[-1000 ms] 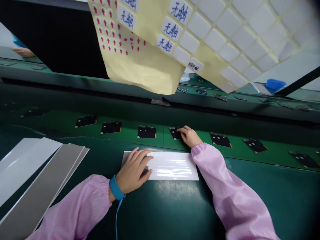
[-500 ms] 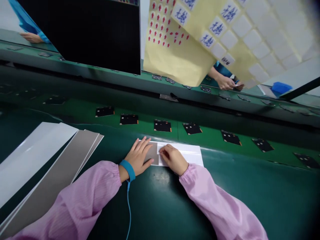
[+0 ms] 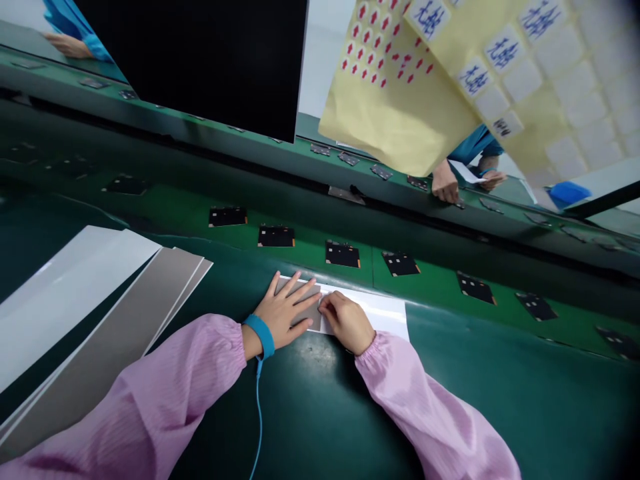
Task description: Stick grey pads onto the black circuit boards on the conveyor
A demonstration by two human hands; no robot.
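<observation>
From the head view, here's my left hand [image 3: 280,312], fingers fanned wide, palm down across the grey piece [image 3: 313,317] at the left end of the white strip [image 3: 387,310]! And my right hand [image 3: 350,321] is right alongside, thumb and fingertips drawn together at the grey piece's right edge; whether they pinch anything, I can't tell. That strip lies flat on the green table [image 3: 320,413], just below a row of black boards [image 3: 343,254] on the belt [image 3: 433,275]. Over on my left, white sheets [image 3: 75,280] and grey strips [image 3: 115,327] lie slanted. Blue band [image 3: 261,335] round my left wrist, cord hanging from it! Up top hang yellow sticker sheets [image 3: 385,113], and beyond them, a co-worker's hand [image 3: 445,183] reaches down to the far line.
</observation>
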